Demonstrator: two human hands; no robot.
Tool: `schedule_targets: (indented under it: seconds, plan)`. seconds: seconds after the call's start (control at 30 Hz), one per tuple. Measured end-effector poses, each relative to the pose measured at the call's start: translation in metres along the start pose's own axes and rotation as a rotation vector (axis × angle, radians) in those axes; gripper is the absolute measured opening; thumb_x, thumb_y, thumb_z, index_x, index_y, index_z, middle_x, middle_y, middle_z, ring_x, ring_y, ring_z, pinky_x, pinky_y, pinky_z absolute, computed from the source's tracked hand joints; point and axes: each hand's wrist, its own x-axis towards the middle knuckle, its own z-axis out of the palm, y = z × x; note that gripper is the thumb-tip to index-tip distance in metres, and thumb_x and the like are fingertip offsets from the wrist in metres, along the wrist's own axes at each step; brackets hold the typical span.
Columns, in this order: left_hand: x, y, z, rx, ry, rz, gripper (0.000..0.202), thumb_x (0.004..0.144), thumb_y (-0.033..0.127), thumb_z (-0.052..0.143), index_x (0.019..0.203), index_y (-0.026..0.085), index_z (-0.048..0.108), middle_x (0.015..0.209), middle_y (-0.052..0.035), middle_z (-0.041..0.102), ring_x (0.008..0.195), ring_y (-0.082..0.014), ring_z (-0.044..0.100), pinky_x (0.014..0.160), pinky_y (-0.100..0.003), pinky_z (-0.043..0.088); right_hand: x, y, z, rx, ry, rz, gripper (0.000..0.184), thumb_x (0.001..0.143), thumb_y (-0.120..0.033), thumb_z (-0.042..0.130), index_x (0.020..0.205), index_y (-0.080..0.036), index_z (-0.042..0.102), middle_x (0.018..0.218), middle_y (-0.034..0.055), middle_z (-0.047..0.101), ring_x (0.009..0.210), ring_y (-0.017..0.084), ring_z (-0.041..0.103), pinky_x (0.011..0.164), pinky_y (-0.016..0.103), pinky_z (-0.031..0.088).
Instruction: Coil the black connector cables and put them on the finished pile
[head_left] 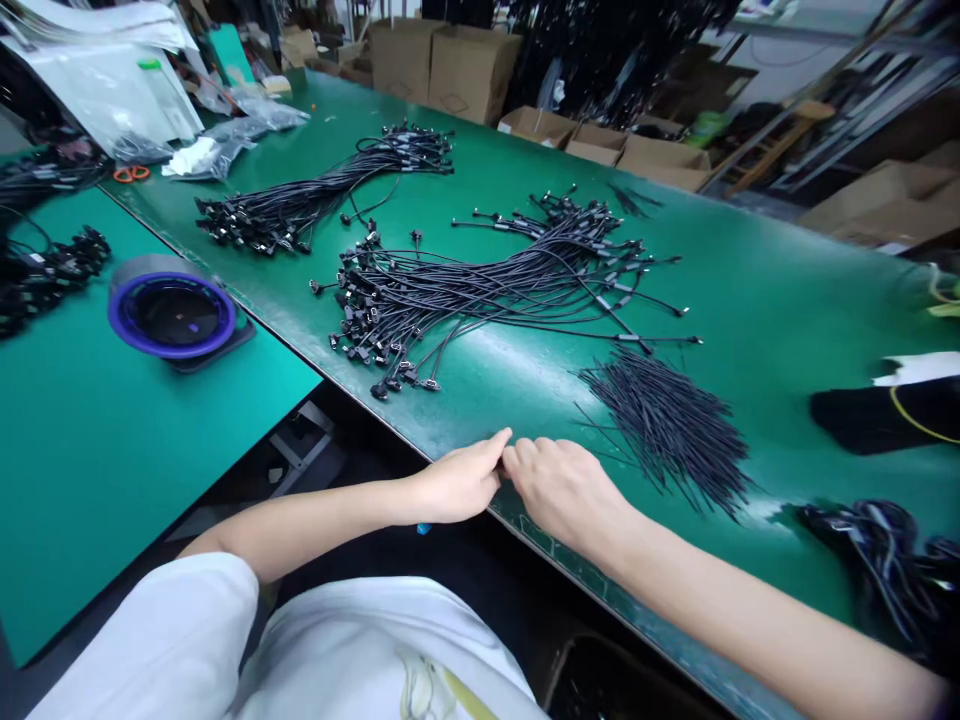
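Wire sheaf [667, 430], thin and black, is laid on the green bench [795, 260] just beyond the right hand [561, 490], its strands fanned and untied. The left hand [454, 483] and right hand are held together over the near bench edge, with the fingertips [502, 443] touching or nearly so. The fingers are curled rather than relaxed flat; whether a strand is pinched between them cannot be told. This low, close hold is judged suited to fine handling, steadied at the edge. A small blue object [424, 528], unidentified, shows below the left hand.

Two large cable bundles are placed farther out: the nearer [480, 300] and the farther [322, 190]. In each, connector ends are gathered mostly left, probably to keep the ends together and limit tangling. A third, tangled dark bundle [877, 570] lies at near right, and a black item with a yellow wire [885, 415] is set just far of it.

On a second bench [112, 480] at left are one tape roll [172, 315] with a blue rim and two dark cable clusters [49, 280]. Orange-handled scissors [131, 173], clear plastic bags [97, 90] and at least six cardboard boxes [472, 70] are seen beyond.
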Motion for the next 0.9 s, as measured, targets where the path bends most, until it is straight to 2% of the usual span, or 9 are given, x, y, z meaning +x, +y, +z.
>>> schedule_targets:
  seconds: [0.2,0.3,0.43,0.5,0.57,0.63,0.73,0.8,0.9]
  plan:
    - [0.005,0.009,0.000,-0.323,0.201,0.022,0.090,0.074,0.014,0.046,0.156,0.011,0.009,0.156,-0.0136,0.033,0.144,-0.0280,0.027,0.121,-0.042,0.018,0.014,-0.015,0.010,0.265,0.245,0.491,0.030,0.096,-0.022,0.042,0.072,-0.017,0.060,0.066,0.0026,0.061,0.062,0.014,0.054,0.059,0.025,0.032]
    - [0.003,0.008,-0.005,-0.401,0.209,0.129,0.081,0.075,0.018,0.046,0.153,0.018,0.025,0.150,-0.0098,0.042,0.141,-0.0271,0.030,0.119,-0.042,0.023,0.009,-0.027,0.014,0.624,0.352,0.674,0.032,0.098,-0.030,0.040,0.080,-0.017,0.063,0.076,0.0030,0.067,0.069,0.014,0.059,0.064,0.023,0.038]
    - [-0.006,0.008,-0.015,-0.390,0.229,0.435,0.037,0.084,0.024,0.041,0.107,0.019,0.070,0.115,-0.0093,0.068,0.119,-0.0254,0.052,0.114,-0.041,0.028,-0.010,-0.018,0.020,1.146,0.204,0.804,0.039,0.093,-0.044,0.047,0.064,-0.019,0.053,0.059,-0.0011,0.054,0.054,0.013,0.048,0.053,0.024,0.036]
    - [-0.009,0.007,-0.013,-0.346,0.138,0.594,0.034,0.088,0.028,0.040,0.076,0.019,0.070,0.089,-0.0095,0.072,0.100,-0.0241,0.060,0.109,-0.041,0.034,-0.019,-0.008,0.018,1.234,0.178,0.850,0.041,0.091,-0.046,0.049,0.060,-0.019,0.047,0.056,-0.0023,0.047,0.052,0.012,0.043,0.051,0.024,0.034]
    - [-0.009,0.002,-0.006,-0.315,0.030,0.579,0.034,0.089,0.030,0.042,0.070,0.019,0.067,0.078,-0.0084,0.072,0.090,-0.0226,0.062,0.101,-0.039,0.041,-0.026,-0.001,0.010,1.143,0.240,0.892,0.039,0.092,-0.044,0.049,0.062,-0.020,0.046,0.056,-0.0028,0.045,0.052,0.012,0.042,0.051,0.024,0.034]
    - [-0.004,-0.005,0.000,-0.407,-0.018,0.398,0.029,0.090,0.032,0.045,0.087,0.018,0.070,0.084,-0.0073,0.073,0.090,-0.0212,0.063,0.092,-0.036,0.046,-0.026,-0.003,-0.002,0.968,0.311,0.814,0.034,0.094,-0.038,0.048,0.066,-0.019,0.050,0.058,-0.0024,0.048,0.053,0.011,0.045,0.052,0.023,0.035]
    - [0.003,-0.013,-0.003,-0.772,0.010,0.217,0.041,0.093,0.041,0.044,0.115,0.015,0.066,0.099,-0.0104,0.073,0.093,-0.0209,0.066,0.090,-0.035,0.048,-0.020,-0.021,-0.011,0.733,0.309,0.462,0.031,0.097,-0.026,0.044,0.069,-0.019,0.056,0.063,-0.0002,0.057,0.057,0.012,0.051,0.058,0.023,0.038]
    - [0.001,-0.010,-0.014,-0.919,0.032,0.264,0.049,0.094,0.049,0.042,0.114,0.012,0.068,0.101,-0.0136,0.073,0.091,-0.0213,0.067,0.088,-0.034,0.049,-0.014,-0.035,-0.007,0.613,0.283,0.288,0.032,0.097,-0.021,0.040,0.069,-0.019,0.057,0.062,0.0008,0.059,0.056,0.012,0.052,0.058,0.023,0.038]
    - [-0.018,0.008,-0.029,-0.837,-0.034,0.390,0.057,0.096,0.054,0.037,0.104,0.011,0.073,0.092,-0.0141,0.075,0.089,-0.0214,0.069,0.085,-0.031,0.051,-0.010,-0.042,0.002,0.583,0.259,0.244,0.031,0.096,-0.016,0.036,0.078,-0.018,0.060,0.065,0.0012,0.062,0.056,0.012,0.055,0.057,0.023,0.039]
